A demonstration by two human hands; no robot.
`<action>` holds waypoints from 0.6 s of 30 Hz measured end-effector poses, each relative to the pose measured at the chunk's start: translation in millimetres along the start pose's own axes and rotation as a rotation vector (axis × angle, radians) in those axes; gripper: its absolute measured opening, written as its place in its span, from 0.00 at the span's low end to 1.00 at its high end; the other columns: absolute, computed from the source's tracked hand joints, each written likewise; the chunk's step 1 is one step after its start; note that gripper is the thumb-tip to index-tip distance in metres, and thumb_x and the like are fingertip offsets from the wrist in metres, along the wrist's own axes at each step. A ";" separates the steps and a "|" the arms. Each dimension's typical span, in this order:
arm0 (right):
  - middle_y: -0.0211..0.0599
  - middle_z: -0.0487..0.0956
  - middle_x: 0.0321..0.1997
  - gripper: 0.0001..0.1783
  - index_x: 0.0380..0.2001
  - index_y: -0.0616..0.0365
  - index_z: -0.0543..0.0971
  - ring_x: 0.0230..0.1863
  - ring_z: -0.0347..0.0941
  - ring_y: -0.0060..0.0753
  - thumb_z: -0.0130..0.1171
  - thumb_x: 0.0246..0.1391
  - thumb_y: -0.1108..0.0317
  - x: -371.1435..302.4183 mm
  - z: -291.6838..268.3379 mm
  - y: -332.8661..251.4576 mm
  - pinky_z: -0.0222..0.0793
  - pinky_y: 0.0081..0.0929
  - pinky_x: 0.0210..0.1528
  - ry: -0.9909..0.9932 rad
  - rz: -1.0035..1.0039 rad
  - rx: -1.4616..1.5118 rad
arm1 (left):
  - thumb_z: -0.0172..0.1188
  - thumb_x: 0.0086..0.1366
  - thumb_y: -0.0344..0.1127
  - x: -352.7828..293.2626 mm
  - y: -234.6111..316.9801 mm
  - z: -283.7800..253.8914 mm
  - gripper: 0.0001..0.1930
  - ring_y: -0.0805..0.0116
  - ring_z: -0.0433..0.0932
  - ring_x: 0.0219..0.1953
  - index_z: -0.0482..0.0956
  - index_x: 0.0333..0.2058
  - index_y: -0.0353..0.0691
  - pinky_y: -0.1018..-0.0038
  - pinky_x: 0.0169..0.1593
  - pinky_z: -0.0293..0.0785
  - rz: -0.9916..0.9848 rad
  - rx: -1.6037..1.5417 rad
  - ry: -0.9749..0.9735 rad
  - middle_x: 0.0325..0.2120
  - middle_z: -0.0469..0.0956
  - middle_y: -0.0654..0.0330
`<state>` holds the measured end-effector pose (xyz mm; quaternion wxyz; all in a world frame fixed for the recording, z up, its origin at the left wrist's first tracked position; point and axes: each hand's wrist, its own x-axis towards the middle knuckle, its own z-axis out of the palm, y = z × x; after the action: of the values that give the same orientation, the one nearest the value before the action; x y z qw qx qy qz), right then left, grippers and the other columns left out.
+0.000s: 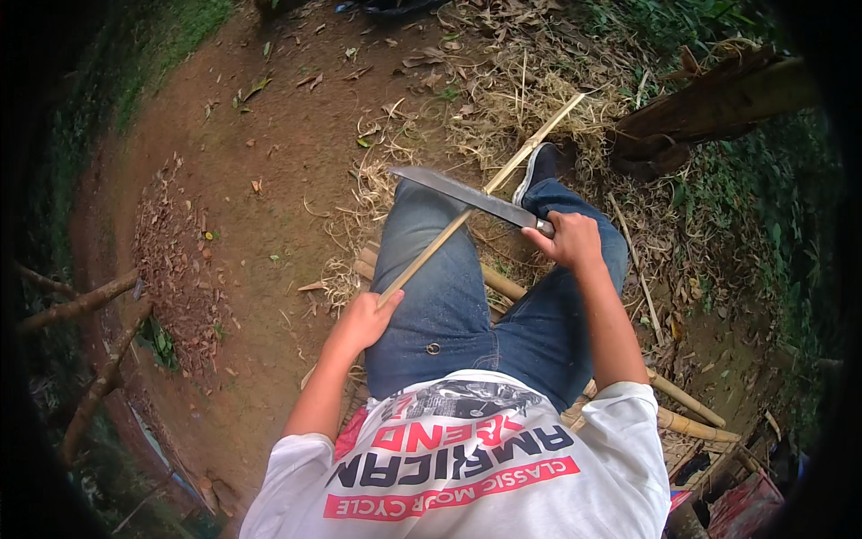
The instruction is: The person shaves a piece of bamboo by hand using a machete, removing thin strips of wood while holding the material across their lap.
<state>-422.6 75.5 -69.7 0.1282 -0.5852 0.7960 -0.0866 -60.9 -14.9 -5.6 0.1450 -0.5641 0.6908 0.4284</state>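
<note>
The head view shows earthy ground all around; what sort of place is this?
Probably an outdoor work spot in a rural yard or at a wood's edge: bare brown soil, pale dry shavings strewn about, and green undergrowth along the side.

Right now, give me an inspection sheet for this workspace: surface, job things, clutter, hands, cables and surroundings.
Surface: brown soil, with scattered leaf litter.
Job things: long-bladed knife crosses in front of a pale strip over the left thigh; contact between them is hard to confirm.
Clutter: pale shavings around the legs and foot; a thin stick at right.
Left hand: closed on the strip's near end.
Right hand: closed on the knife's handle.
Cables: nothing seen.
Surroundings: thick trunk upper right, branches at left, bamboo poles lower right, greenery toward the edges.
</note>
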 end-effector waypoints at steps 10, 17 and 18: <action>0.49 0.79 0.19 0.38 0.21 0.57 0.81 0.24 0.79 0.51 0.51 0.52 0.29 -13.2 14.5 -106.1 0.75 0.43 0.29 -0.059 -0.008 0.230 | 0.52 0.67 0.62 2.4 -5.3 9.0 0.37 0.50 0.74 0.19 0.73 0.20 0.24 0.59 0.31 0.70 0.001 0.019 0.055 0.13 0.68 0.41; 0.45 0.78 0.17 0.37 0.19 0.55 0.80 0.23 0.79 0.49 0.51 0.51 0.28 13.3 7.1 -24.7 0.73 0.43 0.26 -0.001 0.006 0.085 | 0.53 0.65 0.62 -2.8 -2.0 4.2 0.36 0.35 0.78 0.31 0.79 0.24 0.24 0.54 0.37 0.74 -0.024 -0.006 0.062 0.21 0.74 0.33; 0.46 0.78 0.17 0.37 0.19 0.55 0.80 0.24 0.78 0.50 0.51 0.52 0.29 11.8 1.1 -17.7 0.73 0.42 0.27 0.000 -0.039 0.031 | 0.53 0.65 0.63 -1.9 2.3 1.7 0.37 0.35 0.78 0.32 0.80 0.24 0.24 0.54 0.37 0.74 -0.036 0.028 0.062 0.21 0.74 0.32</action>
<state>-409.6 58.9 -66.8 0.1357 -0.5986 0.7829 -0.1015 -62.8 -12.3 -4.3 0.1389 -0.5875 0.6905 0.3985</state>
